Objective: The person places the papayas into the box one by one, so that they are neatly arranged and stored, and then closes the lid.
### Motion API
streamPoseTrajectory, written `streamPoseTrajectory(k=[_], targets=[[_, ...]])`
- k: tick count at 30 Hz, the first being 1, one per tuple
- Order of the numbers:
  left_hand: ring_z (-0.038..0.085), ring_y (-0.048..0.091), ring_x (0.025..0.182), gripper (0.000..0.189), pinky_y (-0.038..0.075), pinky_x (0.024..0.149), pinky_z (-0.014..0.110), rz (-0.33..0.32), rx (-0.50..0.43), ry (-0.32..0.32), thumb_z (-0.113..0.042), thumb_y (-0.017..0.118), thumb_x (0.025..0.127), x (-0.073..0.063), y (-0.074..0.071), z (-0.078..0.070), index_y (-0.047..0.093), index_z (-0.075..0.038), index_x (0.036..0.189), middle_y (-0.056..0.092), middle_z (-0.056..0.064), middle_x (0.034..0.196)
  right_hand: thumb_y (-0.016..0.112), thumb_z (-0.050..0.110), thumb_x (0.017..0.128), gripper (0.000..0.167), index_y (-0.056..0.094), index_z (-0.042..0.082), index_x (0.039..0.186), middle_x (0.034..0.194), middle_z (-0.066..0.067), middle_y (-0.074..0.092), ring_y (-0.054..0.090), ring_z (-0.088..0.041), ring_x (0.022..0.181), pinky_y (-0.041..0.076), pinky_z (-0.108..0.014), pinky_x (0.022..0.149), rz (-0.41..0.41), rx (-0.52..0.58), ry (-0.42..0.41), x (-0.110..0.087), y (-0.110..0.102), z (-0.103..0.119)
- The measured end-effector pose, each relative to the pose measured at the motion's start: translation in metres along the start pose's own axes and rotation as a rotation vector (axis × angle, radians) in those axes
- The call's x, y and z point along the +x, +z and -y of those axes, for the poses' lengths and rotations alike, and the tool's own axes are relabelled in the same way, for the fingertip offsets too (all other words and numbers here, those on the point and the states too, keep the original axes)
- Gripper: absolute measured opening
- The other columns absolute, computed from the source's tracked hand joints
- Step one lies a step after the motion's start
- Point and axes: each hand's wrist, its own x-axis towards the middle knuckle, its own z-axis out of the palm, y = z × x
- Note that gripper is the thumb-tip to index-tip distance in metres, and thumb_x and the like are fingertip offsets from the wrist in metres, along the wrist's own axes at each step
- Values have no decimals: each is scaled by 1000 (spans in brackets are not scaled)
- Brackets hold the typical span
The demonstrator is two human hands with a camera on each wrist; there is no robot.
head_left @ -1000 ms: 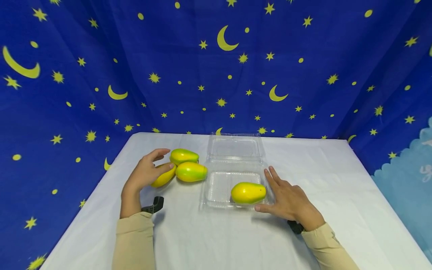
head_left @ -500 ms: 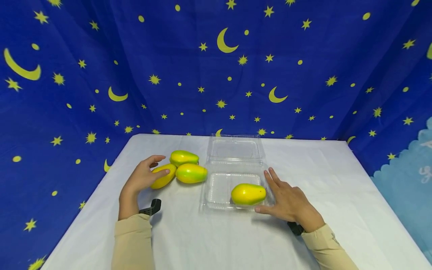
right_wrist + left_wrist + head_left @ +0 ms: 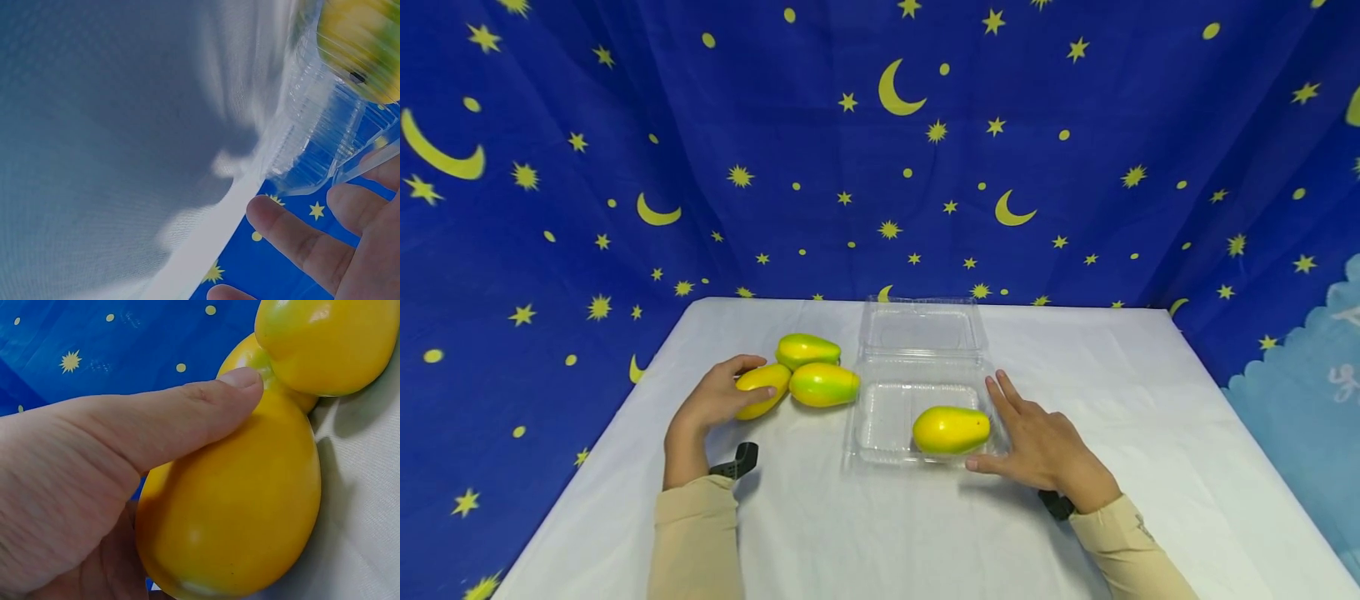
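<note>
In the head view my left hand (image 3: 706, 402) holds the leftmost yellow papaya (image 3: 771, 381). The left wrist view has the thumb (image 3: 206, 415) laid across the top of that papaya and the fingers mostly hidden behind it. Two more yellow-green papayas, a back one (image 3: 807, 349) and a front one (image 3: 824, 385), lie against it on the right. My right hand (image 3: 1041, 444) rests with spread fingers along the right edge of a clear plastic clamshell box (image 3: 883, 417). One papaya (image 3: 951, 430) lies in the right part of the box's base.
The box's lid (image 3: 922, 329) is folded back toward the table's far edge. A white cloth covers the table (image 3: 865, 533). Behind it hangs a blue curtain (image 3: 820, 108) with yellow stars and moons. A black wrist device (image 3: 737, 461) sits below the left hand.
My left hand has come down and slightly left, and its fingers and thumb have closed round the leftmost papaya. The right hand and the box look the same.
</note>
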Motion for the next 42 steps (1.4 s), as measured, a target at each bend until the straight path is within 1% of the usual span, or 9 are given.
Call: streamPoseTrajectory(k=[8,17,24,29,32,34,38,42], targets=[[39,44,135,74,36,111,61,15,14,-44,-46,73,89,-1,-2,-1,44,-13,149,45,21,152,55,90,72,124,13,16,162,169,-9,14,57,-39,128,55,-49,74,7,5,4,0,-2,1],[38,48,131,75,39,110,58,14,8,-45,-45,74,88,-1,-2,0,44,-11,148,48,23,148,55,90,72,124,10,17,163,169,-9,13,56,-40,129,55,-50,74,19,7,9,1,-3,2],[37,48,129,76,39,109,58,4,12,-62,-47,75,87,-1,-2,-2,44,-12,148,48,21,148,55,89,72,124,10,17,163,169,-10,13,56,-41,128,55,-52,76,15,5,11,0,-2,1],[36,50,126,76,43,107,54,-32,-13,-82,-46,75,87,-4,-6,-6,44,-12,148,49,21,146,54,91,72,125,10,17,163,170,-9,13,55,-41,129,55,-54,78,21,5,18,0,-1,1],[36,51,125,77,44,105,52,-55,-29,-78,-46,75,87,-6,-9,-9,43,-11,149,49,22,146,53,91,71,125,11,17,163,170,-9,12,55,-42,130,54,-55,79,28,8,25,0,-1,0],[35,51,124,77,45,104,52,-71,-38,-88,-47,75,87,-8,-10,-10,44,-13,148,50,21,145,53,91,71,125,11,17,163,170,-9,12,55,-42,130,54,-55,79,29,8,26,0,-1,1],[37,50,126,79,44,105,54,-106,-62,-106,-47,75,87,-11,-14,-15,42,-12,149,47,23,147,53,91,71,125,12,16,162,170,-9,13,54,-42,131,54,-56,79,26,12,21,0,-1,1],[39,49,129,82,44,106,55,-158,-73,-109,-47,74,87,-13,-14,-21,40,-10,151,45,24,150,53,92,71,125,13,16,162,170,-9,13,54,-42,131,54,-57,80,22,14,21,0,-1,1]])
